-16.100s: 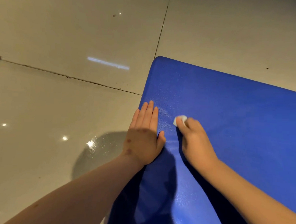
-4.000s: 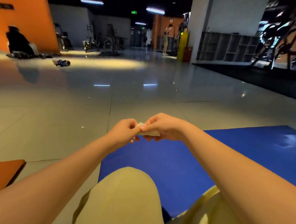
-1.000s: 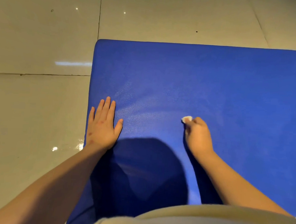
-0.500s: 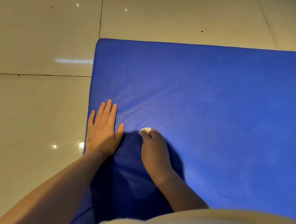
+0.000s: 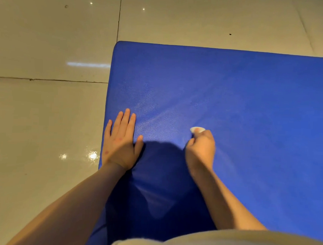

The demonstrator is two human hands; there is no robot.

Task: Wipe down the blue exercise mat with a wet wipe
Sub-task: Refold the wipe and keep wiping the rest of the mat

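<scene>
Head view. Might lose the small wet wipe [image 5: 197, 129] with a fast or hard push, or miss spots on the big blue mat [image 5: 249, 107]. Might shove the mat sideways on the shiny floor [image 5: 47, 118]. Curled right hand [image 5: 201, 151], fingers [image 5: 204, 135] pinching the wipe down on the mat near its left end. Flat left hand [image 5: 120, 143], fingers straight, pressing the mat's edge, holding nothing.

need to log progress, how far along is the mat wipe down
Looks done: a paler sheen on the blue mat just ahead of the hands, possibly damp from wiping. In hand: the right hand grips a balled wet wipe against the mat; the left hand lies flat near its left edge. Left: the far strip and right side show no such sheen, so likely most of it.
</scene>
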